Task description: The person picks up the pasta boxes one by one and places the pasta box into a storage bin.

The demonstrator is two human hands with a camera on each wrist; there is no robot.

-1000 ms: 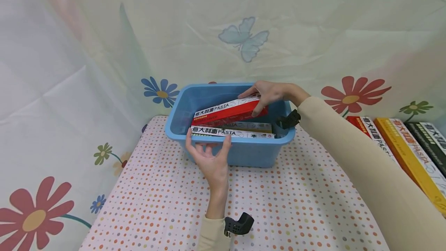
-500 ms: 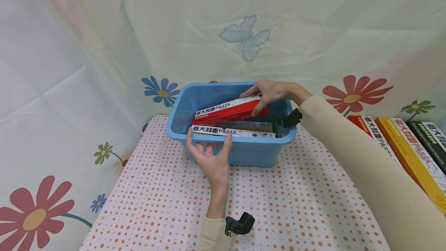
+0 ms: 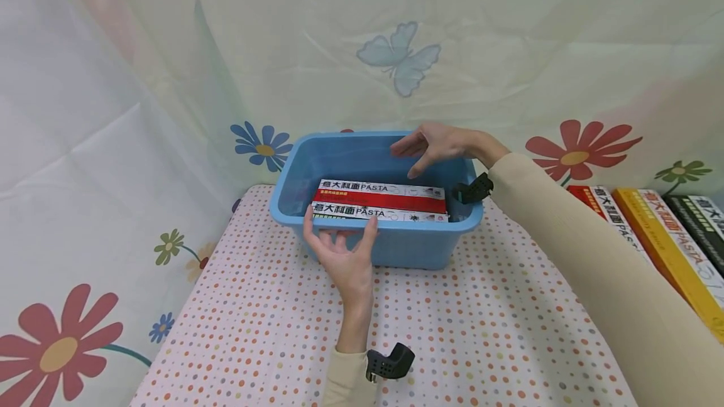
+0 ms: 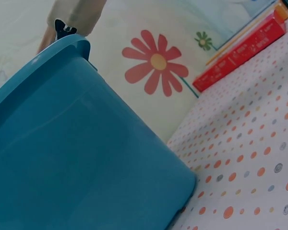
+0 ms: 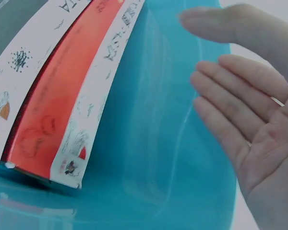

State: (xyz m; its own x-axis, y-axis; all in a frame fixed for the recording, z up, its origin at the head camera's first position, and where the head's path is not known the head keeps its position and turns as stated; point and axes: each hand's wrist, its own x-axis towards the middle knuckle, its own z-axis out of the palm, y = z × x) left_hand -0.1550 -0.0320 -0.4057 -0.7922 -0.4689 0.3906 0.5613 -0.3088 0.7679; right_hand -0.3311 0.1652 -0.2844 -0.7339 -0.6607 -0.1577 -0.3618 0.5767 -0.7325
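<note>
Blue rectangular plastic tub (image 3: 415, 250) stands by the far edge of a dotted tabletop (image 3: 254, 331), a red-and-white cardboard pasta box (image 3: 381, 199) lying inside, toward the near rim. Right hand (image 3: 440, 143) hovers near the far right corner, thumb apart from fingers; left hand (image 3: 346, 264), fingers spread, touches the near rim.

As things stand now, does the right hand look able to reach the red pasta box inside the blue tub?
Probably yes: the right hand is open over the blue tub, its fingers hold nothing, and no object shows between them and the red pasta box.
</note>
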